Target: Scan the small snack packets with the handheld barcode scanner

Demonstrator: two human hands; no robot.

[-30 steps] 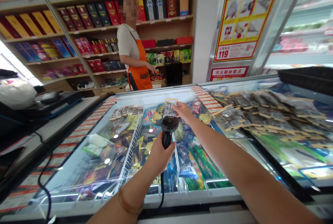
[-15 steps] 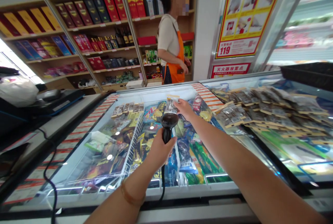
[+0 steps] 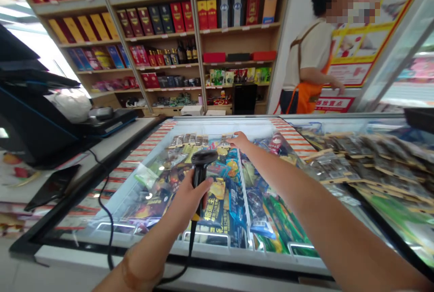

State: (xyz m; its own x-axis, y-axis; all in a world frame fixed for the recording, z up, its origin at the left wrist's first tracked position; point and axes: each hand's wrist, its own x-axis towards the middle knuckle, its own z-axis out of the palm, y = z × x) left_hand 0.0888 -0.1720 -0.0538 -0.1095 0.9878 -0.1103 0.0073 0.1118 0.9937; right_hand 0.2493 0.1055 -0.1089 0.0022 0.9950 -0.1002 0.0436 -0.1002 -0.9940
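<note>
In the head view my left hand (image 3: 188, 197) is wrapped round the handle of a black barcode scanner (image 3: 203, 158), its head up and its cord hanging down. My right hand (image 3: 240, 142) reaches to the far side of the glass-topped chest freezer (image 3: 222, 120). Its fingertips pinch the right edge of a small clear packet with dark contents (image 3: 224, 140), at the glass. Left of this packet, a short row of similar packets (image 3: 190, 139) lies on the glass. Bagged frozen goods (image 3: 215, 199) show through the lid.
A heap of similar packets (image 3: 376, 161) lies on the right-hand freezer. On the left counter stand a dark device (image 3: 34, 120) and a phone-like slab (image 3: 54, 186). A co-worker in an orange apron (image 3: 307, 95) is behind the freezer. Shelves (image 3: 237, 32) line the wall.
My right hand has moved the packet away from the scanner, to beside the row at the far side. The view has swung left, and the co-worker has walked right.
</note>
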